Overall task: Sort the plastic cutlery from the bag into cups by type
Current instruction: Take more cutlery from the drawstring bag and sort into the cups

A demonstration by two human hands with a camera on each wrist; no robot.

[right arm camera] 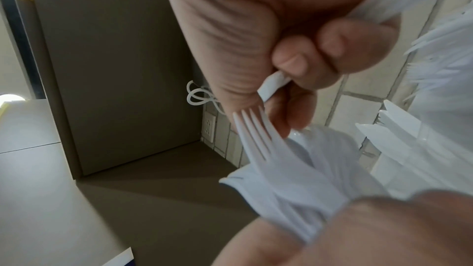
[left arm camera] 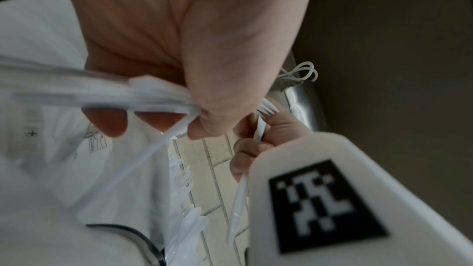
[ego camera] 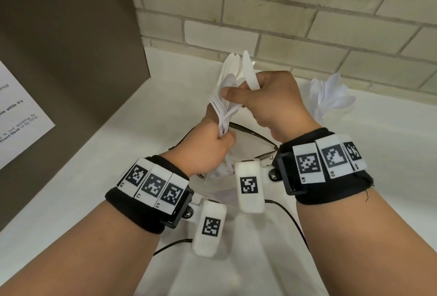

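The sorting looks well underway: the counter (ego camera: pixel 378 177) already carries a cup of spoons (ego camera: pixel 331 97) by the wall, while the bag (ego camera: pixel 248 144) lies open below the raised hands. The left hand (ego camera: pixel 208 149) clamps a fanned bundle of cutlery (ego camera: pixel 224 111); the right hand (ego camera: pixel 272 99) pinches one piece (ego camera: pixel 250 71) from it.

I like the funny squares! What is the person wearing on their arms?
Both forearms are bare, with no sleeves. Each wrist has a black fabric band carrying white blocks printed with black square-pattern codes. A white rounded box with another code hangs from each band on a black bracket, trailing a thin black cable.
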